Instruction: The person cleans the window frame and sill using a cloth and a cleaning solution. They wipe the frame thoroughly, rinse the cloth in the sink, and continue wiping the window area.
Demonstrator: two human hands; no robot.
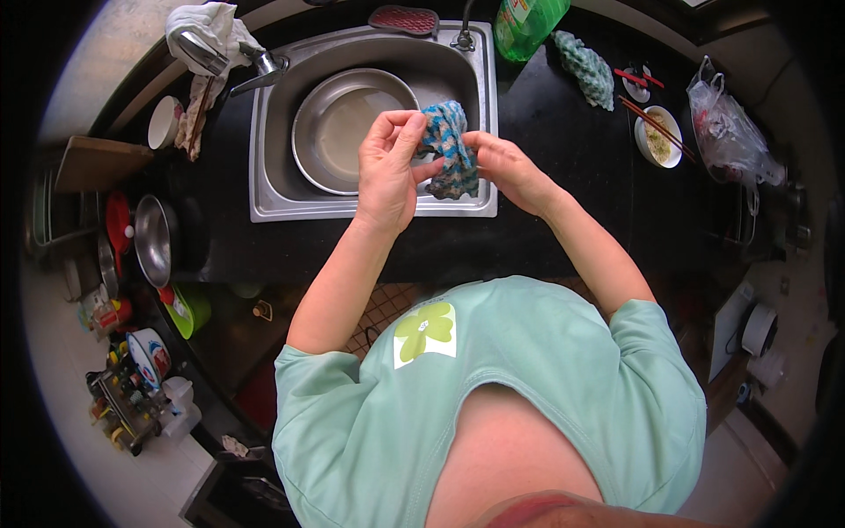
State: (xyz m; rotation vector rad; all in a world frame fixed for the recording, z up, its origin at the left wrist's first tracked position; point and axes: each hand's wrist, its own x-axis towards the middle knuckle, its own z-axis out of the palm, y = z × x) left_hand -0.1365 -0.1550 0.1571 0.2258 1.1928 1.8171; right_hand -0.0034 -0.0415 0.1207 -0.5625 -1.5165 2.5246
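Note:
Over the right part of the stainless steel sink (261,173), I see a blue and grey knitted cloth (451,155) between my hands. The raised fingertips and thumb of my left hand (391,155) pinch its upper left edge. On the cloth's other side, the fingers of my right hand (505,165) touch its right edge; how firmly they hold it is hidden. A round metal basin (350,132) with cloudy liquid sits in the sink, left of the cloth and partly behind my left hand.
A faucet (261,68) draped with a white cloth (208,33) stands at the sink's upper left. Right of the sink are a green detergent bottle (526,26), a pale green knitted cloth (584,69), a bowl of food with chopsticks (659,140) and a plastic bag (733,132). A metal pan (155,241) lies left.

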